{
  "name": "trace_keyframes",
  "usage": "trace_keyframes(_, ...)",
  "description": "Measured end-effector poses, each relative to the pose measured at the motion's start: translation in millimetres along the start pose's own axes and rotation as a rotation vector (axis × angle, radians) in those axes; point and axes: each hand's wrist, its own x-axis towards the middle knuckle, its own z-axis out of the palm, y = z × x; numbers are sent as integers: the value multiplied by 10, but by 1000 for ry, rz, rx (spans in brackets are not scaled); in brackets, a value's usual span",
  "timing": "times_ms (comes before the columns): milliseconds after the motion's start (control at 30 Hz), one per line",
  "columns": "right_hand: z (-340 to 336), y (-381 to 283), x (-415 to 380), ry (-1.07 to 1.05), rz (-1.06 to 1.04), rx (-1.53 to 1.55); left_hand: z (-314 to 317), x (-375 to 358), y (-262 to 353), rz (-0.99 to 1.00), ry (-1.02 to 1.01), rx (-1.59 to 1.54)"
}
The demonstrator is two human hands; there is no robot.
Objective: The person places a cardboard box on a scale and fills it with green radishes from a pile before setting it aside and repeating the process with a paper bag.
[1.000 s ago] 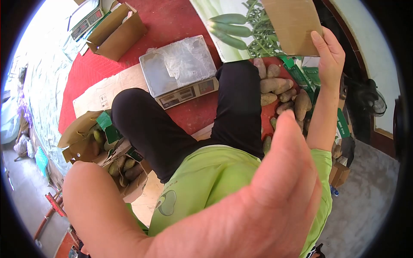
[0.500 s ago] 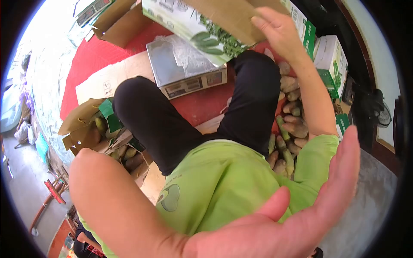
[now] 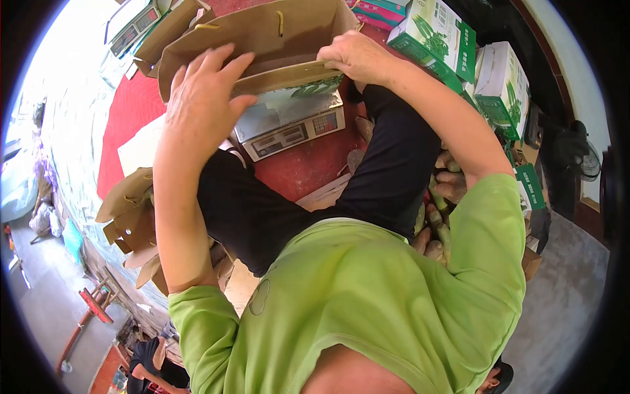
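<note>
A cardboard carton (image 3: 262, 29) with yellow cord handles stands open-topped in front of me, brown inside and printed green and white outside. It overlaps the top of an electronic weighing scale (image 3: 296, 139) with a display on its front. My right hand (image 3: 357, 59) is closed around the carton's near rim at its right corner. At the carton's left end my left hand (image 3: 203, 98) is open, fingers spread in front of its near wall. My legs in black trousers (image 3: 387, 151) are on both sides of the scale.
Brown and green elongated produce (image 3: 433, 223) lies beside my right leg. Green-and-white cartons (image 3: 436, 39) stand at the right. An open carton (image 3: 131, 217) is at my left, and another scale (image 3: 134, 29) is at the back left. A person (image 3: 154, 364) is at the lower left.
The carton has gone from tilted to more upright over the scale, its open top now facing me. My left hand has moved from close to the camera out to the carton's left end.
</note>
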Motion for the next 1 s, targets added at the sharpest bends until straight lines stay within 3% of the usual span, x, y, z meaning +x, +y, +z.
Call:
trace_keyframes(67,-35,8,-51,-221,164,-59,211,-22,-183,-57,-88,-21)
trace_keyframes(400,-162,106,-397,-233,361,77,777,63,-395,-235,-365,-79)
trace_keyframes(467,-253,131,-569,200,225,71,849,68,-413,-225,-378,-42)
trace_keyframes(533,-314,261,-785,284,223,24,930,77,-431,-154,-362,-21)
trace_keyframes(600,-345,334,-1104,396,543,288,900,106,-371,-140,-429,38)
trace_keyframes(733,13,579,-1982,477,820,336,926,61,-353,-109,-408,-51)
trace_keyframes(833,534,673,-2761,389,978,269,912,51,-287,-149,-436,-102)
trace_keyframes(1000,1484,254,-3681,113,1325,312,945,31,-316,-174,-392,-202)
